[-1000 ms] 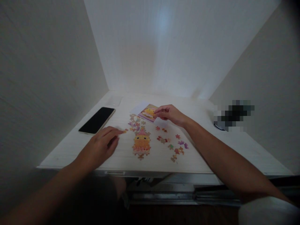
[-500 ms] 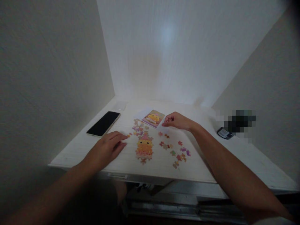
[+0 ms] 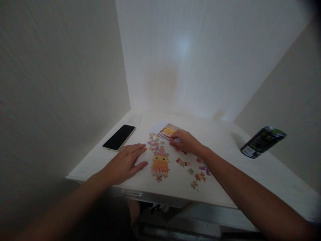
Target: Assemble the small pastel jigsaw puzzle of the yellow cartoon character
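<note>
1. Head view: the right hand (image 3: 184, 140) curls at the picture card (image 3: 165, 130); whether it's pinching anything, I can't tell.
2. Left hand (image 3: 126, 164) lies spread, grasping nothing visible, perhaps resting, beside the joined puzzle (image 3: 160, 164) on the table (image 3: 215, 134).
3. Card sits just beyond, probably for easy comparing.
4. The puzzle's long axis runs away from the person, pink top towards the back wall (image 3: 175, 50).

The light is dim and greyish. A pale, round glare (image 3: 184, 45) sits on the wall (image 3: 150, 40) behind the table (image 3: 218, 134), with a soft brownish shadow (image 3: 163, 82) lower down; below the table's front edge the view sinks almost to black. On the table, the puzzle pieces (image 3: 197, 176) look slightly soft, and at its right side the can (image 3: 262, 142) leans and stretches with wide-angle distortion.
</note>
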### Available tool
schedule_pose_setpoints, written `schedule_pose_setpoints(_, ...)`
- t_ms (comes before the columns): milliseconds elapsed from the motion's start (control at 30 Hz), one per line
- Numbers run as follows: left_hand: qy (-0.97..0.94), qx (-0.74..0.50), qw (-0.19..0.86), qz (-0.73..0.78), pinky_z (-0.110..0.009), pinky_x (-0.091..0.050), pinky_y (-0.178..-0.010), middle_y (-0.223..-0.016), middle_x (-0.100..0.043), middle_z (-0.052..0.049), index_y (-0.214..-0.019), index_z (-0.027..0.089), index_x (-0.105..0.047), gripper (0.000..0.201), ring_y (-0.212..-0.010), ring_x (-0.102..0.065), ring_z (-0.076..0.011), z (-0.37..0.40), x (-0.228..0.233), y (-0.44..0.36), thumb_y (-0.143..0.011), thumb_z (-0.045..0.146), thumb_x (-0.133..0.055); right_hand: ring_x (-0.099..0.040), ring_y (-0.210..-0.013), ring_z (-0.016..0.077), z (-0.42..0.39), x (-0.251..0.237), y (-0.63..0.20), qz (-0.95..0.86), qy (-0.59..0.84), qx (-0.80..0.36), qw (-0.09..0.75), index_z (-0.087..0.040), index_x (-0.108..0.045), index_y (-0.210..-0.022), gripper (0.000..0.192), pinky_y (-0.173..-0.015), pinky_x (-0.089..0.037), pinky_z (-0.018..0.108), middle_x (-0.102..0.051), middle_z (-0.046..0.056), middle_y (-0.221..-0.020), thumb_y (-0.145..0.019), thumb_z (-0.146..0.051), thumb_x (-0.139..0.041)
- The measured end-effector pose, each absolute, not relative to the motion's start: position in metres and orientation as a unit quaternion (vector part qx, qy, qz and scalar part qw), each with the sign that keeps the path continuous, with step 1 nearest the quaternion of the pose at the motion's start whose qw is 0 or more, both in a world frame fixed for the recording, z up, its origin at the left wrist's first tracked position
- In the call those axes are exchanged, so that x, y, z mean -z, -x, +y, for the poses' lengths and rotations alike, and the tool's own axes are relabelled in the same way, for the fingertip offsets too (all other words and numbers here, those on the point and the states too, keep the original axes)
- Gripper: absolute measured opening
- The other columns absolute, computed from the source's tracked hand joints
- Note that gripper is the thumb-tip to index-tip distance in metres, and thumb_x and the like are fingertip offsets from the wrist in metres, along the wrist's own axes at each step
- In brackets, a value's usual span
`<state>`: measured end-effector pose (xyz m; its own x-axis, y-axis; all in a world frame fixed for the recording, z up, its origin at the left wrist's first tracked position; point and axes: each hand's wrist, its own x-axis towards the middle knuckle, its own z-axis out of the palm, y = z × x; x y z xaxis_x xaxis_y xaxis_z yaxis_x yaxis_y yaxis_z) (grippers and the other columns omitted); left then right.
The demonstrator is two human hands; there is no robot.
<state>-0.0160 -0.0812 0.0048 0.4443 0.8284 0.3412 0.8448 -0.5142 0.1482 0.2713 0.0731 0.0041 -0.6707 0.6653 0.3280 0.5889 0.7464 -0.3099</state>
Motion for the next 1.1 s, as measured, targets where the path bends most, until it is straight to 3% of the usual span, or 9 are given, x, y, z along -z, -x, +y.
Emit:
schedule_pose_setpoints(267, 0.835, 0.208, 0.020, -0.509, -0.049, -0.044, -0.107, -0.134, -0.059, -0.014, -0.131, 0.015, -0.057, 0.045, -0.125, -0.055, -0.0264, -0.081, 0.003, 0.018, -0.094, 0.042, -0.050, -0.063, -0.095, 0.0250, 0.083, 0.003, -0.280, -0.879, 0.426, -0.038, 0.210, -0.021, -0.073, -0.096, 0.023, -0.086, -0.046, 0.039, -0.073, 0.009, -0.103, -0.086, -0.034, -0.058)
schedule_pose_setpoints(600, 0.829, 0.244, 0.005, -0.503, -0.048, -0.048, -0.101, -0.123, -0.064, -0.011, -0.120, 0.019, -0.059, 0.032, -0.116, -0.059, -0.0256, -0.079, -0.001, 0.020, -0.095, 0.036, -0.050, -0.063, -0.092, 0.0238, 0.085, 0.007, -0.277, -0.858, 0.463, -0.019, 0.221, -0.021, -0.074, -0.094, 0.022, -0.085, -0.046, 0.038, -0.072, 0.010, -0.100, -0.085, -0.034, -0.057)
schedule_pose_setpoints(900, 0.833, 0.234, -0.002, -0.501, -0.045, -0.048, -0.097, -0.115, -0.068, -0.011, -0.120, 0.019, -0.060, 0.035, -0.108, -0.062, -0.0252, -0.019, -0.002, 0.008, -0.087, 0.018, -0.050, -0.060, -0.101, 0.0243, 0.086, 0.011, -0.276, -0.843, 0.457, -0.022, 0.284, -0.020, -0.071, -0.098, 0.021, -0.091, -0.043, 0.041, -0.070, 0.009, -0.108, -0.087, -0.032, -0.058)
schedule_pose_setpoints(1100, 0.811, 0.260, -0.078, -0.519, -0.036, -0.052, -0.077, -0.095, -0.072, -0.007, -0.109, 0.020, -0.067, 0.026, -0.080, -0.066, -0.0194, -0.004, -0.003, 0.003, -0.085, 0.020, -0.056, -0.059, -0.105, 0.0267, 0.087, 0.016, -0.276, -0.832, 0.454, -0.026, 0.318, -0.019, -0.069, -0.103, 0.023, -0.094, -0.043, 0.045, -0.069, 0.010, -0.110, -0.086, -0.031, -0.059)
